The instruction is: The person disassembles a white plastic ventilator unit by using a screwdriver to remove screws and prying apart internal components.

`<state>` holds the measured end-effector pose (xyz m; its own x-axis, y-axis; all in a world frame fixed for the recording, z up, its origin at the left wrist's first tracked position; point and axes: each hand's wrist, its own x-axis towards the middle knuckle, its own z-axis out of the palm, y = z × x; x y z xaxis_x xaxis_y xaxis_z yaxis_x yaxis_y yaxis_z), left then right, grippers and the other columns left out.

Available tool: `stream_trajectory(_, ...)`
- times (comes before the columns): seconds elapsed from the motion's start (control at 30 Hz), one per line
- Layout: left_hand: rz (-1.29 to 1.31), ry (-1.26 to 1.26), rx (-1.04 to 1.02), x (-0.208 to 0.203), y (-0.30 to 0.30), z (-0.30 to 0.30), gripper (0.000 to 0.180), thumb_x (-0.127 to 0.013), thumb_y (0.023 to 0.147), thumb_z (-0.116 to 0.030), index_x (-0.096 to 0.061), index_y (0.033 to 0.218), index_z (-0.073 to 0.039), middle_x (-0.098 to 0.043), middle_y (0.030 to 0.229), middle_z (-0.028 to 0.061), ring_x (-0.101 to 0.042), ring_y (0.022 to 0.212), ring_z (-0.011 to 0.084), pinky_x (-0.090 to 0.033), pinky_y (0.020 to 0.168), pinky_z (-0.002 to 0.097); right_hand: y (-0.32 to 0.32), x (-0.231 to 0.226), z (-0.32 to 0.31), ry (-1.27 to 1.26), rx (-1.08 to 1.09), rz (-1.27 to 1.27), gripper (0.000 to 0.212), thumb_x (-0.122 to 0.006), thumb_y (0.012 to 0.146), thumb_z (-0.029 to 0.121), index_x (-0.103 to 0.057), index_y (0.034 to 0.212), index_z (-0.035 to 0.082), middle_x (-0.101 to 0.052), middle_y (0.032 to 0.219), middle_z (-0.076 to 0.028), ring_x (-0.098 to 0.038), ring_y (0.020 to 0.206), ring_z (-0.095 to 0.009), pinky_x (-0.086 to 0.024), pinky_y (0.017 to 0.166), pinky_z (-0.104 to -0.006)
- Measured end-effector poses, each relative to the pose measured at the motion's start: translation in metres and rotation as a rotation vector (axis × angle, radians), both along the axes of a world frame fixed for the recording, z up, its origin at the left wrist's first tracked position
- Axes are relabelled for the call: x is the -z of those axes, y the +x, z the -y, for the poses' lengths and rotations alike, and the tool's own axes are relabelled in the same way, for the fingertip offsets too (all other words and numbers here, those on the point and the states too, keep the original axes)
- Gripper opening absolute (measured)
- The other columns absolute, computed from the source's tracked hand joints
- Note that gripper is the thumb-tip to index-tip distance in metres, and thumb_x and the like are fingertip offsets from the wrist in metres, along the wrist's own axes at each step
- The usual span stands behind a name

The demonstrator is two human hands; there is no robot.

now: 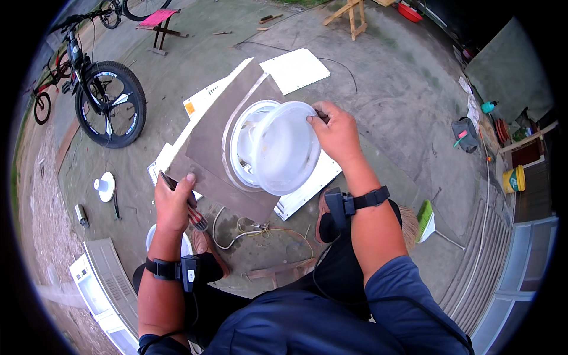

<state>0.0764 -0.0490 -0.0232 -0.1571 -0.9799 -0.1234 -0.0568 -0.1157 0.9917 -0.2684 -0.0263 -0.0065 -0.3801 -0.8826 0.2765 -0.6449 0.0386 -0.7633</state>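
My right hand (338, 133) pinches the upper right rim of a round, translucent plastic cover (290, 148), bowl-like in shape. The cover is tilted in front of a white ring-shaped opening (241, 151) in a flat grey-brown panel (207, 139). At the panel's lower left corner is my left hand (173, 200), its thumb on the panel's edge. Closed in that hand is a hand tool with a red-and-dark handle (197, 220); its exact kind is hidden by the fingers. White sheet panels (296, 71) lie under and beyond the grey-brown panel.
A pale hose and thin wires (248, 232) lie between my feet. To the left are a bicycle (109, 103), a white disc-shaped part (105, 187) and a white-and-grey appliance (109, 284). A pink folding stool (158, 19) stands far left. Right are a green broom (425, 220) and yellow bucket (513, 179).
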Motion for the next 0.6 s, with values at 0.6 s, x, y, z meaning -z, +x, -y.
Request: stream_trajectory(0.6, 0.028, 0.053, -0.043, -0.006, 0.002, 0.0, 0.05, -0.072, 0.083, -0.027, -0.049, 0.115, 0.003, -0.057, 0.077, 0.005, -0.05, 0.049, 0.0087, -0.04, 0.042, 0.0242, -0.038, -0.013, -0.021, -0.04, -0.148, 0.06, 0.022, -0.067, 0.09, 0.007, -0.066, 0.11, -0.001, -0.069, 0.097, -0.005, -0.063, 0.086, -0.012, -0.051, 0.077, -0.0268)
